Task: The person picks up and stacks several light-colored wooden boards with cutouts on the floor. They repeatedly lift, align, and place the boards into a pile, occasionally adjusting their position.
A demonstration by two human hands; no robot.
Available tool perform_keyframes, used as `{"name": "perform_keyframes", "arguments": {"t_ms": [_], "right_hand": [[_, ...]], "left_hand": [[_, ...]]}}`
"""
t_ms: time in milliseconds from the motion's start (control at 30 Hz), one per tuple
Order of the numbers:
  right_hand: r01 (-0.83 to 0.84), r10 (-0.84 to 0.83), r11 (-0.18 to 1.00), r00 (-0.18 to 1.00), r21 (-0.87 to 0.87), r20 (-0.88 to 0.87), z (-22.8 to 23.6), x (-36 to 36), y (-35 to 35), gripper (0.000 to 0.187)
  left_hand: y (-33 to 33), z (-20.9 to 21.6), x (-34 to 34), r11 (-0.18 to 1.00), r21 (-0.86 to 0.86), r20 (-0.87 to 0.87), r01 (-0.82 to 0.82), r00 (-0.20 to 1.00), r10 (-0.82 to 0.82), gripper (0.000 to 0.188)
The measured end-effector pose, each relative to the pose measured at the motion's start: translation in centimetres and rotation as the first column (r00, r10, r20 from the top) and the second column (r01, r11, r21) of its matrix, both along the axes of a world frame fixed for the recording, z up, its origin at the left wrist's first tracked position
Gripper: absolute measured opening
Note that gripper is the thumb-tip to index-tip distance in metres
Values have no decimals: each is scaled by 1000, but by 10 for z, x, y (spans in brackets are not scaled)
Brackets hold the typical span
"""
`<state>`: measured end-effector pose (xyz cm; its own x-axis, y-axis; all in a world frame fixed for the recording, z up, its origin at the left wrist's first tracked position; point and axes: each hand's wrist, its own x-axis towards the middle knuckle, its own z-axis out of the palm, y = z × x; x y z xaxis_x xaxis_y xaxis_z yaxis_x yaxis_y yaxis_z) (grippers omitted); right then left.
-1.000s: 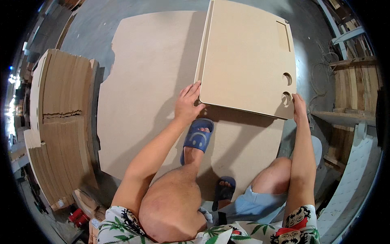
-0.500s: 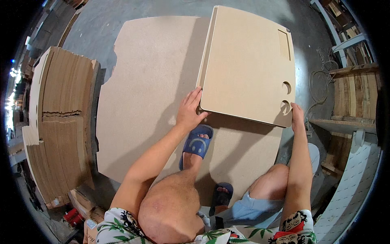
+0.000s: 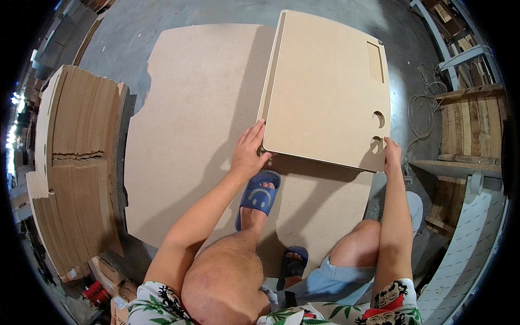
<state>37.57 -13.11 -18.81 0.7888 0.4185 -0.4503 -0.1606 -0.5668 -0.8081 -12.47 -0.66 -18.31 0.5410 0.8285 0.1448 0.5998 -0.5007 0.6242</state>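
A stack of light tan wooden panels (image 3: 325,81) lies on a larger flat board (image 3: 189,97) on the floor. The top panel has rounded corners, two round holes and a rectangular recess near its right side. Along the left side, the edge of a lower layer shows. My left hand (image 3: 249,150) grips the near left corner, fingers along the left side and thumb at the near edge. At the near right corner, my right hand (image 3: 393,155) is closed around the panels' edge; its fingers are partly hidden. How many panels are in the stack I cannot tell.
To the left stands a tall stack of cut boards (image 3: 84,162) with a ragged crack across it. Right of the board lie a loose cord (image 3: 420,116) and slatted wood (image 3: 470,127). My foot in a blue slide sandal (image 3: 260,190) rests on the large board, close to the panels.
The whole view has shifted slightly. Both hands keep the same hold on the panels, which show no clear movement against the large board.
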Motion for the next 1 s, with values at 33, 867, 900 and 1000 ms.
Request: {"name": "perform_keyframes", "arguments": {"t_ms": [33, 867, 900, 1000], "right_hand": [[32, -32, 999, 998, 10, -45, 1, 0, 1, 32], [123, -96, 982, 978, 143, -187, 7, 0, -4, 38], [112, -86, 982, 982, 153, -170, 3, 2, -5, 36], [101, -65, 980, 977, 170, -203, -3, 10, -9, 34]], "left_hand": [[0, -1, -1, 1000, -6, 3, 3, 1000, -3, 89], [4, -4, 4, 999, 38, -18, -17, 1000, 18, 80], [4, -5, 5, 999, 53, -20, -15, 1000, 16, 80], [2, 3, 8, 998, 64, -37, 1, 999, 2, 80]]}}
